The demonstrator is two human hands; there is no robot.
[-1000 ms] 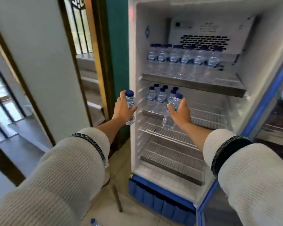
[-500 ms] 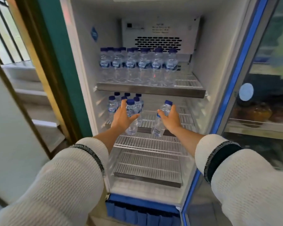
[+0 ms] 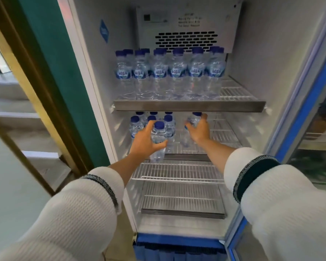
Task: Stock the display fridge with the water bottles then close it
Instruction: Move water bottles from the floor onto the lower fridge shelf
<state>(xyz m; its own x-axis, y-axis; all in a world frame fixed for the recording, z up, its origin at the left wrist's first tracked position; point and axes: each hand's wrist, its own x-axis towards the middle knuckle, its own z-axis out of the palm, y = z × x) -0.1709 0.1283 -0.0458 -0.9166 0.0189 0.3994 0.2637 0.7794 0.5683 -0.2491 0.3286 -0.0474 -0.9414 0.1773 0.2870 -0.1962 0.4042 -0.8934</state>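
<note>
The display fridge (image 3: 87,76) stands open in front of me. Its top shelf (image 3: 188,106) carries rows of blue-capped water bottles (image 3: 177,72). On the second shelf (image 3: 224,136) several bottles (image 3: 135,125) are grouped at the back left. My left hand (image 3: 146,141) grips a clear blue-capped bottle (image 3: 158,140) upright at that shelf's front edge, beside the group. My right hand (image 3: 199,129) holds another bottle (image 3: 191,121), tilted, over the middle of the same shelf. Both arms wear white knit sleeves.
Two lower wire shelves (image 3: 177,174) hold nothing. The glass door (image 3: 309,102) with its blue frame hangs open on the right. A green and gold door frame (image 3: 45,72) and stairs (image 3: 11,102) lie to the left.
The view has closed in on the fridge and swung to face it. Both hands have carried their bottles forward from in front of the fridge into the second shelf.
</note>
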